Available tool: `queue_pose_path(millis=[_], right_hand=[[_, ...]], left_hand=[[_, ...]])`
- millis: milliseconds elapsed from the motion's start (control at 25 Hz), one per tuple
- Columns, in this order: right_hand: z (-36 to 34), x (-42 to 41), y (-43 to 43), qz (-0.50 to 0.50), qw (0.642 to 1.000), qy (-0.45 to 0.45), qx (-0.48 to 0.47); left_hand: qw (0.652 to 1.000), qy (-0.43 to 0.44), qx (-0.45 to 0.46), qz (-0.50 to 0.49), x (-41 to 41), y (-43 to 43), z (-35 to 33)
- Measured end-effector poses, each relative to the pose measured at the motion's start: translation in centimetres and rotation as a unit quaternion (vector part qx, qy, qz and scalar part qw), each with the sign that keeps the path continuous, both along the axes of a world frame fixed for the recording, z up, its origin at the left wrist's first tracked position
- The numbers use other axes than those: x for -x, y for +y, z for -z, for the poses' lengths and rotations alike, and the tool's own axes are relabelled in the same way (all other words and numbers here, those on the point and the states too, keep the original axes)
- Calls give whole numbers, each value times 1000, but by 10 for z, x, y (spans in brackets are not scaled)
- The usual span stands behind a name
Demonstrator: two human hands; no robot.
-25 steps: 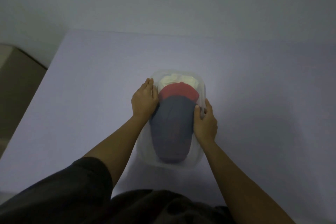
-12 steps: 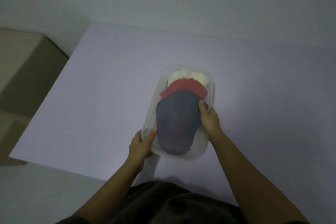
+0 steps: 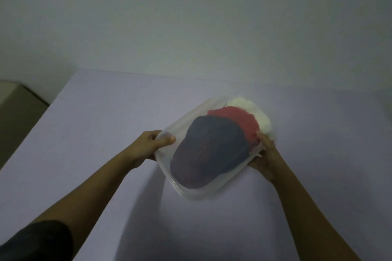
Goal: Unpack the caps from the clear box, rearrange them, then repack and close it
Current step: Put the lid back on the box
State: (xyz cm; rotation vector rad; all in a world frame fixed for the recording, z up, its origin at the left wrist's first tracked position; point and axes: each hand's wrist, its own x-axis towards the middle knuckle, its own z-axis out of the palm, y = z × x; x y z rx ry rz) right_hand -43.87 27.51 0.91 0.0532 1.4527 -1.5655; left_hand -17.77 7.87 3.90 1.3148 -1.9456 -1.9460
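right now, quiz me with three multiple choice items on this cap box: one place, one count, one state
1. Where in the clear box does the blue cap lie? A near end B middle C far end
2. How many caps show in it? A two B three C five
3. How is the box held? A one hand B both hands C untouched
Answers: 1 A, it fills the box's near end. 2 B, blue, red cap and cream cap. 3 B, left hand and right hand grip opposite sides.
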Motion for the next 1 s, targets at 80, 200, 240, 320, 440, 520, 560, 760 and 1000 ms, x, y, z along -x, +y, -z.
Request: queue_pose_path(millis=[80,200,240,320,440,520,560,760,1000], right_hand=[[1,17,1,48,999,-2,18],[5,37,-9,170,984,-23,46],[7,43,-16,204,977,-30,56],[13,53,-31,254,964,-41,67],[24,71,-54,281,956,-56,67],[35,89,-66,256,964,-55,44],[39,97,-71,237,971,-39,10],[57,117,-86,96,980,101,-143],[68,122,-102,78,981,142,-110]], left_hand=[[1000,3,5,3,33,-15,-5],[993,54,-29,-100,85,-34,3],[988,63,-46,-135,100,-37,8],[982,50,-65,-168,126,-39,22],[983,30,-47,-174,157,-40,40],[982,34,-30,-185,172,-49,46],[981,42,-31,-187,177,-55,47],[980,45,-22,-194,187,-96,55],[982,37,-12,-187,200,-124,69]])
